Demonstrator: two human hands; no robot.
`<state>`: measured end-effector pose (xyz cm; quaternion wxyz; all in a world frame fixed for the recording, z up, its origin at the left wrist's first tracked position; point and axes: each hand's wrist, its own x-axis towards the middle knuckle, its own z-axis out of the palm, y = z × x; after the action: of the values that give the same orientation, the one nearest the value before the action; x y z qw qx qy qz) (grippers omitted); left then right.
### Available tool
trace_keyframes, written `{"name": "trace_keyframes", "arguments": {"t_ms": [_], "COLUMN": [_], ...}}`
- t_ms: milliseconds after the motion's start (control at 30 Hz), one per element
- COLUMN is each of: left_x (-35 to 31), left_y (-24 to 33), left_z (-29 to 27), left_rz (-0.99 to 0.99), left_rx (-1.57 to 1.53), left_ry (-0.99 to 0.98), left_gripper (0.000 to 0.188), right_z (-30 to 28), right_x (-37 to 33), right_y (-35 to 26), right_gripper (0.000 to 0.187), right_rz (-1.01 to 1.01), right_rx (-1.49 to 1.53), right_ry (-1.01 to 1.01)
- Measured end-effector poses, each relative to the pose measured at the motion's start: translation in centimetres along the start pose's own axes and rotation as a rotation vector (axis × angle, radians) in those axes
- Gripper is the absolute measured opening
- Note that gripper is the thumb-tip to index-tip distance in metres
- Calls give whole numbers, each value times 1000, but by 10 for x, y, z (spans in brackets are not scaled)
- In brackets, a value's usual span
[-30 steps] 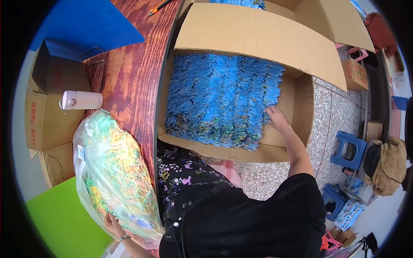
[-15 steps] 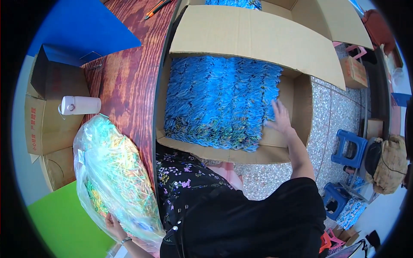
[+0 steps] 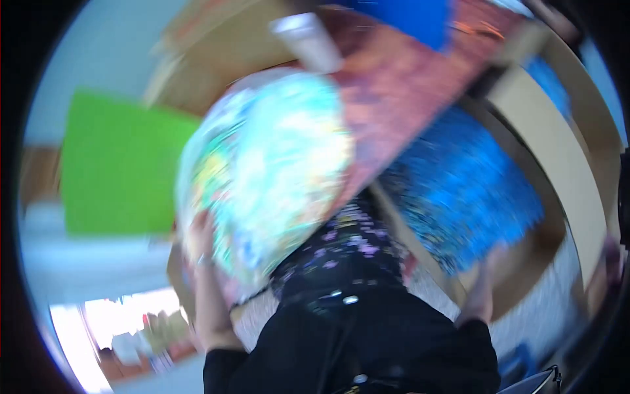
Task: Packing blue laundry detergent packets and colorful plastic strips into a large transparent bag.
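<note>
A large clear plastic bag (image 3: 275, 157) full of thin sticks in pale green, yellow and pink lies on the left, at the table's edge. My left hand (image 3: 202, 233) is at the near left side of this bag; motion smears its fingers. On the right, a cardboard box (image 3: 528, 262) holds rows of thin blue strands or pieces (image 3: 469, 187), too blurred to name. My right hand (image 3: 487, 266) reaches to the near right edge of the blue rows, inside the box. Blur hides whether its fingers grip anything.
The reddish-brown wooden table (image 3: 387, 92) runs between bag and box. A pale bottle (image 3: 308, 43) stands beyond the bag, near a brown carton (image 3: 230, 39). A green panel (image 3: 125, 171) is at the left, a blue one (image 3: 417, 20) at the far side. Orange-handled pliers (image 3: 479, 29) lie on the table.
My view has swung left, so the bag now sits nearer the middle and the box farther right. Both hands stay by the same things, the left at the bag, the right at the box.
</note>
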<state>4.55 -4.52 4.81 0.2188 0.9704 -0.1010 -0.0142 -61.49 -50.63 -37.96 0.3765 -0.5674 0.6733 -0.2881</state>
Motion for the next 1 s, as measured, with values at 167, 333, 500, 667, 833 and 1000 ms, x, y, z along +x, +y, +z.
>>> {"name": "trace_keyframes", "arguments": {"t_ms": [167, 333, 500, 667, 833, 1000], "left_x": [-15, -58, -94, -148, -145, -131], "left_y": [-25, -63, -77, -158, -156, -150], "left_z": [-5, -18, -60, -27, -21, -35], "left_rz": [72, 22, 177, -237, -445, -323], "left_rx": [-95, -158, 261, 172, -382, -906], "left_ry": [131, 197, 668, 550, 302, 399], "left_gripper": [23, 21, 39, 79, 32, 15], "right_z": [-48, -7, 108, 200, 283, 300], "right_x": [8, -10, -179, -369, -449, -451], "right_y": [-70, -263, -525, -641, -647, -620], "right_gripper": [53, 37, 21, 39, 40, 68], "right_rz": [146, -476, -1171, -1933, -1991, -2072], "right_rx": [-174, 59, 234, 245, -621, -967], "right_ry": [277, 44, -699, -1360, -1499, -1376]}}
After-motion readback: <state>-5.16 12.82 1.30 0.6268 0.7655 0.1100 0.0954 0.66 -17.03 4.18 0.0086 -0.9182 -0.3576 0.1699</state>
